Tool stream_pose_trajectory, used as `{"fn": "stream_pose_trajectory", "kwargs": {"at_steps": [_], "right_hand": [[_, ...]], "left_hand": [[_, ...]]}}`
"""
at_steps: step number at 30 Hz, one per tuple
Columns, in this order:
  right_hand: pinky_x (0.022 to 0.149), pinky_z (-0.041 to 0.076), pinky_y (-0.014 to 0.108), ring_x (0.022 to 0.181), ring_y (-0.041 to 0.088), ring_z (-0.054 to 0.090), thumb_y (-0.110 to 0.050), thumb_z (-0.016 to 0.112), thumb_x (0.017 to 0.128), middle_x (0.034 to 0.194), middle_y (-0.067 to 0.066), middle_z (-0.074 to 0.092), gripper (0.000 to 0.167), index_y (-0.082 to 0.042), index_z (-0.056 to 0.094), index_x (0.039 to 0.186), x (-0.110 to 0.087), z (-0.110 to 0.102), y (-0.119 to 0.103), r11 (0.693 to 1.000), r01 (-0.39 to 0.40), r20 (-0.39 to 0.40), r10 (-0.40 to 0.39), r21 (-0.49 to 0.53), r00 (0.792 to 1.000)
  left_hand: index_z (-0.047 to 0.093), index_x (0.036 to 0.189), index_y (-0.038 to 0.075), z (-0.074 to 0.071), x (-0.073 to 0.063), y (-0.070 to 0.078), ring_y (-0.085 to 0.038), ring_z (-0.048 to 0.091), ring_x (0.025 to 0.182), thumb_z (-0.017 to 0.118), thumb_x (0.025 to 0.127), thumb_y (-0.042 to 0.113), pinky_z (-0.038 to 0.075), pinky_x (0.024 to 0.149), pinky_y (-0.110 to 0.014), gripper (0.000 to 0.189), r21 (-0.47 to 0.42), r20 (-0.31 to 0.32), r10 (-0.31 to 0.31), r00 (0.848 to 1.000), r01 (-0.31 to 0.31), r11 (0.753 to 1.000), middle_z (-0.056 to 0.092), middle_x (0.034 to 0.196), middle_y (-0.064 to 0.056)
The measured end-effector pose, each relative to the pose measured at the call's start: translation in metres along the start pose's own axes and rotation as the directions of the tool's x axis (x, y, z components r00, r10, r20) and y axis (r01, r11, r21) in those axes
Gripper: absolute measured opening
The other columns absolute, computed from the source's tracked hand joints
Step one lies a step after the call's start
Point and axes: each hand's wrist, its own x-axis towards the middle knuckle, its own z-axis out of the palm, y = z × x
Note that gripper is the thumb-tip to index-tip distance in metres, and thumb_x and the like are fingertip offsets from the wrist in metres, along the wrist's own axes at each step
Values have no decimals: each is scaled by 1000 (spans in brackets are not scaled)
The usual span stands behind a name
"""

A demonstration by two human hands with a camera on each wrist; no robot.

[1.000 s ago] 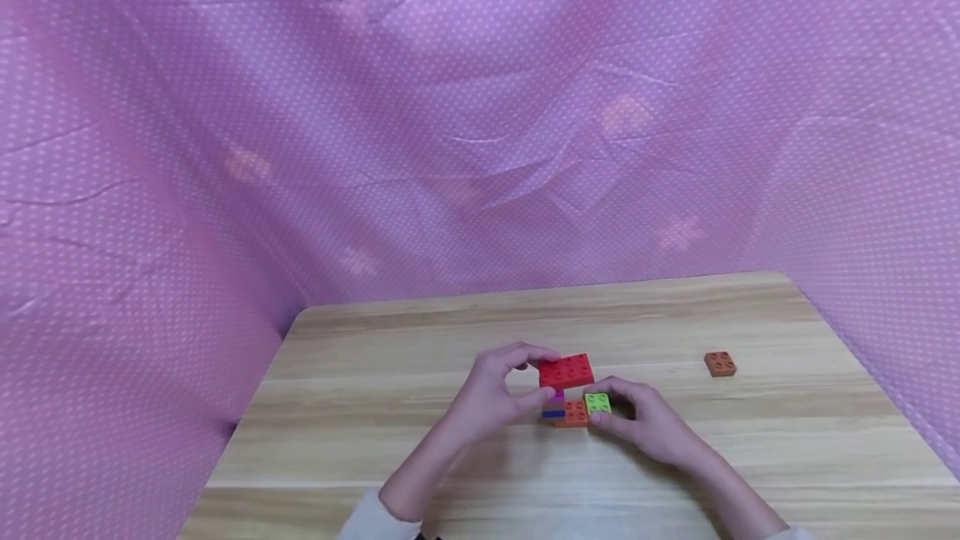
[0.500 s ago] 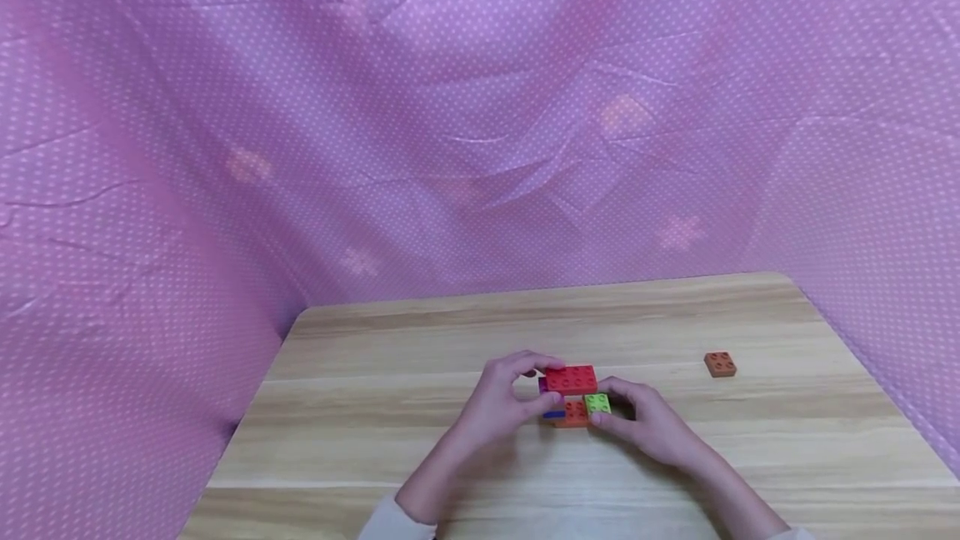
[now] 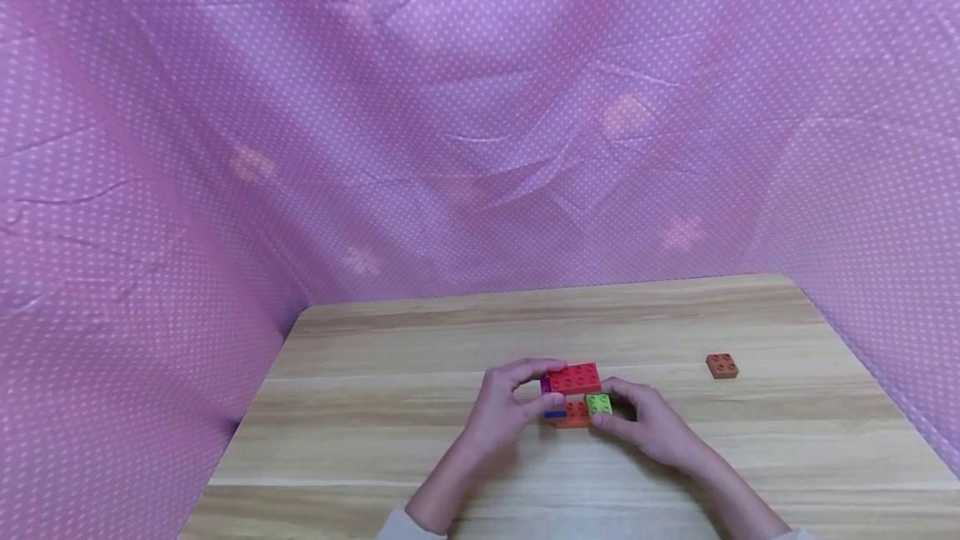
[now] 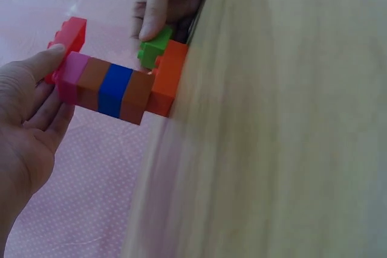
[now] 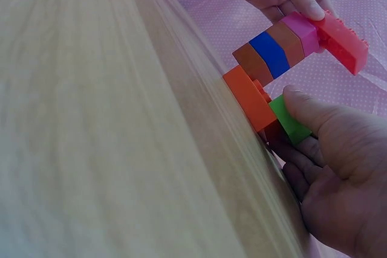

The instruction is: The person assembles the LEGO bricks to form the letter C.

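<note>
My left hand (image 3: pixel 497 411) pinches a red toy building brick (image 3: pixel 576 377) between thumb and fingers. That brick lies across the top of a small tower, overhanging to the right; whether it is pressed fully down I cannot tell. Below it come a pink brick (image 4: pixel 72 78), a brown brick (image 4: pixel 94 81), a blue brick (image 4: pixel 115 90) and a second brown brick (image 4: pixel 136 97). The tower stands on one end of an orange brick (image 5: pixel 249 98) on the table. At the orange brick's other end, my right hand (image 3: pixel 660 430) holds a lime-green brick (image 3: pixel 598 403) with thumb and fingers.
Off to the right on the wooden table (image 3: pixel 375 407) lies a separate brown brick (image 3: pixel 722 366), studs up. A pink dotted cloth (image 3: pixel 480 148) hangs behind the table and along both sides.
My left hand has shifted right and a little nearer, bringing the red brick over the tower toward the green brick's side. The right hand has kept its place on the green brick.
</note>
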Motion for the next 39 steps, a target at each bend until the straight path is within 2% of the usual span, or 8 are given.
{"fn": "stream_pose_trajectory", "kwargs": {"at_steps": [4, 10, 19, 25, 31, 39], "right_hand": [[105, 50, 29, 121, 19, 65, -34, 76, 98, 123, -9, 74, 32, -21, 72, 127, 0, 0, 0, 1000, -11, 2, 11, 1, 1000], [104, 51, 29, 119, 18, 66, -34, 75, 99, 122, -8, 74, 31, -19, 72, 126, 0, -1, -1, 1000, -1, 8, 1, 8, 1000], [104, 51, 30, 119, 17, 66, -34, 76, 98, 122, -8, 74, 30, -20, 73, 125, 0, 1, 0, 1000, 15, -5, -15, -3, 1000], [106, 51, 31, 121, 18, 65, -34, 76, 98, 124, -6, 74, 34, -17, 72, 128, 0, 1, 0, 1000, 17, -6, -17, -5, 1000], [107, 51, 31, 123, 20, 65, -32, 76, 98, 125, -5, 74, 34, -17, 72, 128, 1, 0, -1, 1000, 15, -1, -15, 3, 1000], [104, 52, 28, 121, 20, 66, -30, 76, 99, 124, -5, 75, 32, -16, 72, 127, 1, 1, 0, 1000, 24, -4, -24, 13, 1000]], "left_hand": [[75, 130, 24, 2, -1, -3, -10, 70, 116, 83, 92, 25, 57, 105, -35, 39, -23, -3, 7, 1000, -7, 1000, 74, 128, 10], [74, 132, 24, 3, -1, -8, -10, 70, 117, 81, 93, 29, 58, 103, -33, 39, -5, -3, 42, 999, -42, 999, 74, 128, 9], [73, 134, 19, 0, -1, -6, -13, 66, 126, 81, 94, 24, 53, 110, -34, 42, 97, 18, 109, 994, -110, 989, 72, 134, 4], [73, 133, 16, -2, 2, -3, -15, 68, 125, 81, 94, 23, 55, 107, -31, 41, 171, 42, 173, 984, -177, 969, 73, 134, 1], [75, 132, 16, -4, 3, -1, -13, 68, 124, 81, 94, 23, 55, 105, -27, 39, 163, 61, 168, 984, -176, 971, 73, 134, 4], [74, 133, 15, -4, 2, -1, -14, 68, 125, 82, 93, 20, 54, 106, -28, 41, 178, 70, 176, 982, -186, 966, 73, 134, 1]]}}
